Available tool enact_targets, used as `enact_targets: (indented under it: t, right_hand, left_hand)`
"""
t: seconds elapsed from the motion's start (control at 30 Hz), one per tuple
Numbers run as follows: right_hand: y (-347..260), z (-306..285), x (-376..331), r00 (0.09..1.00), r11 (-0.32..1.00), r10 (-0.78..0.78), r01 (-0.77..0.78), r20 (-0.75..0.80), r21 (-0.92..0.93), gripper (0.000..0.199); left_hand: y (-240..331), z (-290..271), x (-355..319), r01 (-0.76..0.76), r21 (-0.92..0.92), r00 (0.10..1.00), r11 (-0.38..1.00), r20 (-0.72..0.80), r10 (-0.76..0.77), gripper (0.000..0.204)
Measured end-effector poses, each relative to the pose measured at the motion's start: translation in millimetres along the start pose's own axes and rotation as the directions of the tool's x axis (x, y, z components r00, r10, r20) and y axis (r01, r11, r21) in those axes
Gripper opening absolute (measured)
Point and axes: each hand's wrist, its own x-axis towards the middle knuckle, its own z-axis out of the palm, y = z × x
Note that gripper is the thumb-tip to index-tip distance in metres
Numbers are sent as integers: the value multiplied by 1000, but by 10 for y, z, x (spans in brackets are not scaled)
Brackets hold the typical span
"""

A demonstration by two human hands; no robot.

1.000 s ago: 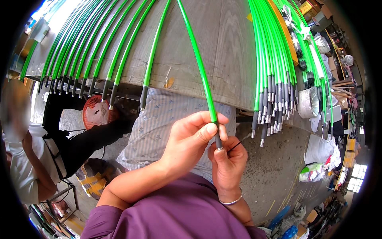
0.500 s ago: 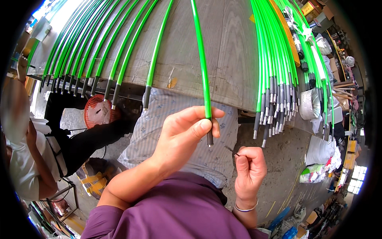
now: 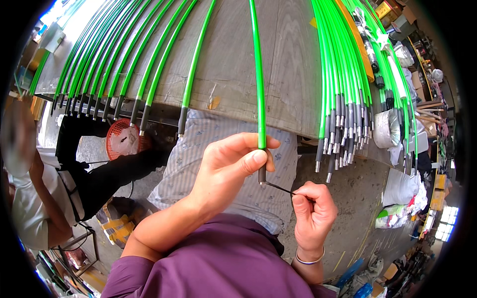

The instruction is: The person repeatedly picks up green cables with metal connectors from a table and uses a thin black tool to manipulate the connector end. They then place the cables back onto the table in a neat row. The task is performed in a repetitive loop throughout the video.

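My left hand (image 3: pixel 231 161) pinches a long green rod (image 3: pixel 258 79) just above its dark grey end sleeve, which finishes in a small silver tip. The rod runs away from me over the table. My right hand (image 3: pixel 313 211), closed lower and to the right, grips a thin dark wire-like piece (image 3: pixel 279 188). The far end of that piece meets the rod's silver tip, or lies right beside it; I cannot tell whether it enters. More green rods (image 3: pixel 191 74) with dark sleeves lie spread out on the left, and a dense bundle of them (image 3: pixel 343 89) lies on the right.
The wooden table (image 3: pixel 288 64) ends just beyond my hands. A striped cushion (image 3: pixel 184 164) is below them. At left sits another person (image 3: pixel 35 198), near a red plastic basket (image 3: pixel 112 139). A white tape-wrapped roll (image 3: pixel 386 130) stands at right.
The rod's far part has swung slightly right while my left hand keeps its grip. The thin dark piece now stretches from my right fingers to the rod's tip.
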Motion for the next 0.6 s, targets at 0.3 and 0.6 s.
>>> enact_targets:
  t: [0.3,0.6]
  right_hand:
    - [-7,5,5,999,999,40,-40,-2,12,10]
    - [115,46,3,991,989,130,-132,-30,-66,7]
  left_hand:
    - [-15,-9,12,-9,-14,1000,1000,13,9,29]
    - [41,-4,9,-6,21,998,1000,58,5,30]
